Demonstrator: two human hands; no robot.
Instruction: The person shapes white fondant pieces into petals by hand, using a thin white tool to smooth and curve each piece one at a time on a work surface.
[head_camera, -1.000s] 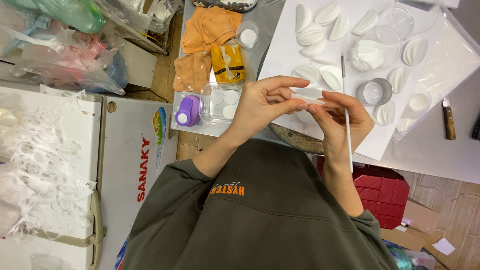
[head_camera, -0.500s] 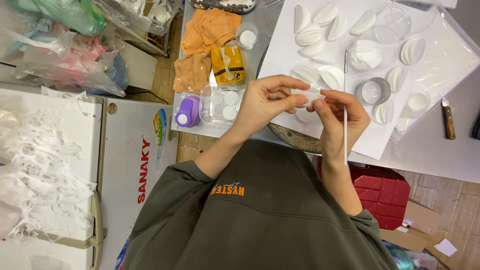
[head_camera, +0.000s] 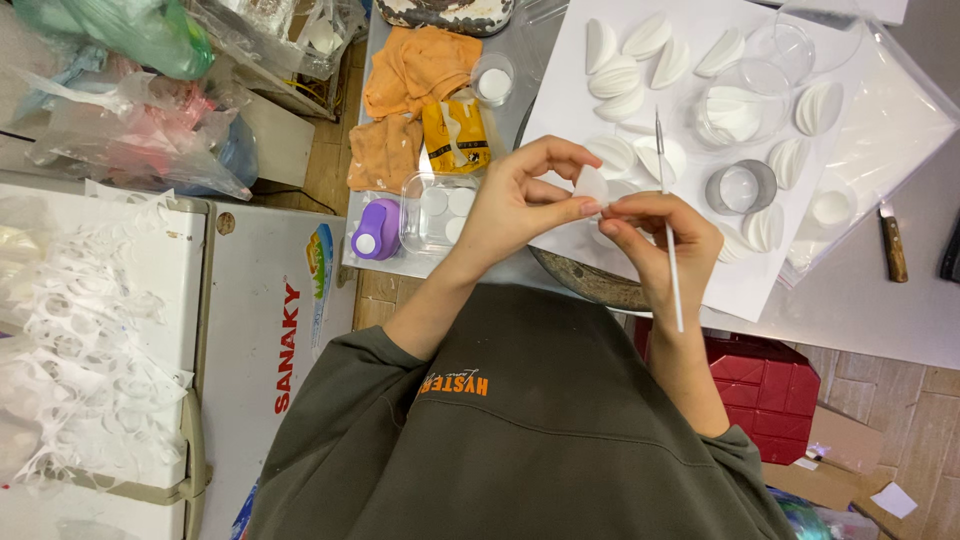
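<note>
A small white disc (head_camera: 592, 186) is held in the air just above the near edge of a white sheet (head_camera: 745, 290), pinched between both hands where their fingertips meet. The left hand (head_camera: 520, 205) is closed round the disc from the left, thumb below and forefinger arched over the top, the other fingers curled loosely. The right hand (head_camera: 655, 235) is closed as well: its thumb and forefinger are pressed to the disc's right edge, while a thin white stick (head_camera: 668, 230) is gripped against the remaining fingers. The stick's long axis is set nearly upright in the view, its pointed tip directed away from the person over the sheet and its tail directed back toward the wrist, so that it runs just to the right of the disc and across the line joining the two hands. The disc is thus placed between the hands, with the left hand covering more of it; whether it is flat or already partly folded cannot be told for certain, since most of it is hidden by fingers. Folded white pieces (head_camera: 622, 78) are laid out farther off on the sheet, beyond the hands, and a clear box (head_camera: 437, 212) of white discs is set on the bench just left of the left hand.
</note>
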